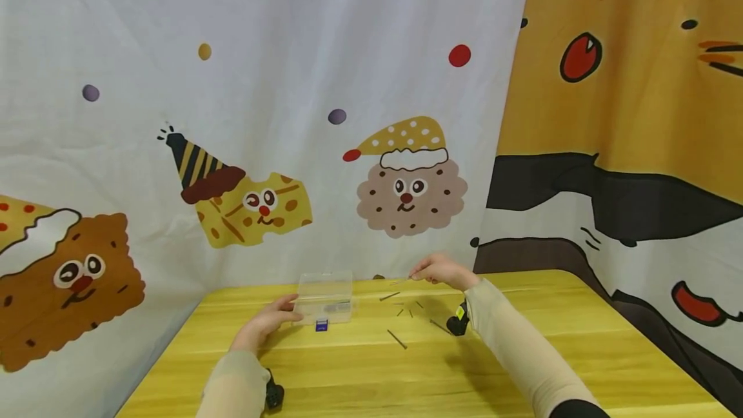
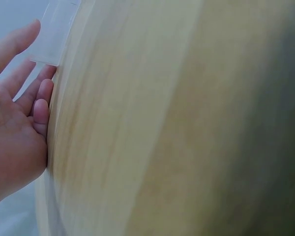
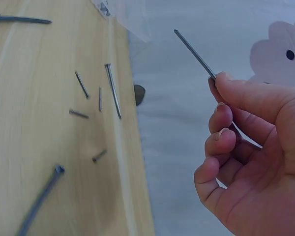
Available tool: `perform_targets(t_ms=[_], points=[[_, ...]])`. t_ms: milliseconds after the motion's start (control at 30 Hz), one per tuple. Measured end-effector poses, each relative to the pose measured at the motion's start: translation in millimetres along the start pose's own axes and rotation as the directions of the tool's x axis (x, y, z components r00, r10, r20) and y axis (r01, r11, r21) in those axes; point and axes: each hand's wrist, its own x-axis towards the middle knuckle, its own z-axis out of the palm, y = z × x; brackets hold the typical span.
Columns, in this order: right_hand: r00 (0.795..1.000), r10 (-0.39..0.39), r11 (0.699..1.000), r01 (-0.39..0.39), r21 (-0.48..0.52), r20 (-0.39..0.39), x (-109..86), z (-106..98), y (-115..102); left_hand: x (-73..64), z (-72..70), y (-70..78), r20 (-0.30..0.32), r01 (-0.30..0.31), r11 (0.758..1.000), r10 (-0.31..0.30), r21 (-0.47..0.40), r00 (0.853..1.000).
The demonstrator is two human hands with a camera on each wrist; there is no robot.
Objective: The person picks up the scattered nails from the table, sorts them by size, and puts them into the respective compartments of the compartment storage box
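Observation:
In the right wrist view, my right hand (image 3: 255, 142) pinches a long nail (image 3: 194, 53) between thumb and index finger, its point angled up and away. The other fingers curl below. The head view has this hand raised over the table's far edge. A clear plastic box (image 1: 322, 309) with a blue latch (image 1: 322, 326) stands left of centre, its lid raised and some nails inside. Beside the box's left end is my left hand (image 1: 268, 322), relaxed fingers against it. The left wrist view shows those fingers loosely extended at the box corner (image 2: 51, 42).
Several loose nails lie on the wooden table (image 1: 348, 373): short ones (image 3: 82, 84) in a cluster, longer ones (image 1: 397, 338) around them. A printed curtain (image 1: 278, 82) hangs right behind the table's far edge.

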Motion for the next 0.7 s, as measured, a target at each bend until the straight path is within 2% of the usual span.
perform_targets(t_ms=[267,700], points=[[1.0,0.006,1.0,-0.007,0.025,0.016,16.0,22,-3,-1.7,2.8,3.0,-0.021,0.004,1.0,-0.003,0.01,1.0],[1.0,0.002,1.0,-0.003,0.013,0.008,44.7,55,-16,-2.9,2.3,3.9,-0.007,-0.001,1.0,0.001,-0.003,1.0]])
